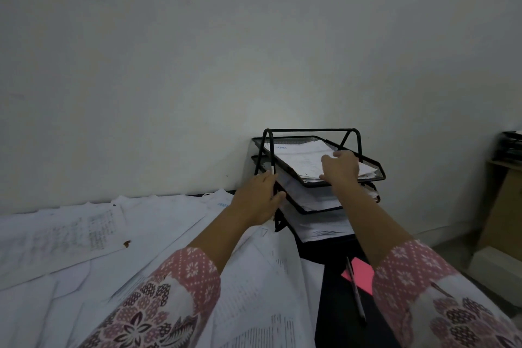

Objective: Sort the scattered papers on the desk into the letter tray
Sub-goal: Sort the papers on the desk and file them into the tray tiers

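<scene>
White papers (299,156) lie under fingers (339,154) of right hand (342,169).

A plain pale wall (197,51) fills the upper view. A pink sheet of paper (363,270) lies at lower right, and a dark pen (356,294) lies slanted across its left corner. At the far right edge a second black mesh tray stack (509,144) sits on a wooden cabinet (505,164). A brown cardboard sheet (505,212) leans below it, above a white slab (491,265)
</scene>
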Demonstrator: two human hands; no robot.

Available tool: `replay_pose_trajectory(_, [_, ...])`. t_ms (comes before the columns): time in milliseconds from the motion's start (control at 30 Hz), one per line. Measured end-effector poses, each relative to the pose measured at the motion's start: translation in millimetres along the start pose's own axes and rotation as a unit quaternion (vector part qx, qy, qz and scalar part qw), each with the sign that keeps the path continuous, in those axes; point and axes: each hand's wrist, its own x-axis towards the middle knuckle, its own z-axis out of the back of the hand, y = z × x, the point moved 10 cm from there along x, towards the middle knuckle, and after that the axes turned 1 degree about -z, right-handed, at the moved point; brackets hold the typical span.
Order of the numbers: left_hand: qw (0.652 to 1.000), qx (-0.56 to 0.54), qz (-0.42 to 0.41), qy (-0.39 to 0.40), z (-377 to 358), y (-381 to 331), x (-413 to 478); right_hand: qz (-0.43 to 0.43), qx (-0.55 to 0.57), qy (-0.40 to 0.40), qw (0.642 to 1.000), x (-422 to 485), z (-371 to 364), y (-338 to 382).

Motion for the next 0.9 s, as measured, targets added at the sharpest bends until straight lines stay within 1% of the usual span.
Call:
replay_pose_trajectory(100, [1.000,-0.014,0.012,-0.016,16.8,13.6,-24.5,0.076,-0.033,0.030,0.996,-31.2,-22.6,24.7])
replay_pose_trajectory(200, [0.999,0.023,0.028,-0.016,32.4,32.0,-54.1,0.122,-0.057,0.069,0.988,-62.4,-49.2,35.3])
replay_pose_trajectory(333, [0.994,0.056,0.089,-0.011,46.0,79.7,-92.9,0.134,-0.076,0.145,0.977,-107.3,-94.9,32.4])
replay_pose_trajectory(500, [0.983,0.094,0.157,-0.011,64.3,137.2,-150.7,0.123,-0.103,0.225,0.961,-163.8,-153.4,12.1])
replay_pose_trajectory(633, [0.972,0.106,0.210,-0.015,75.0,185.7,-198.1,0.113,-0.141,0.293,0.939,-207.9,-200.6,-13.4])
replay_pose_trajectory(800, [0.950,0.144,0.278,-0.008,85.3,235.9,-248.2,0.125,-0.206,0.341,0.909,-250.2,-245.4,-42.0])
replay_pose_trajectory(900, [0.936,0.154,0.315,-0.032,91.8,258.7,-271.3,0.140,-0.236,0.349,0.896,-267.1,-265.8,-53.8])
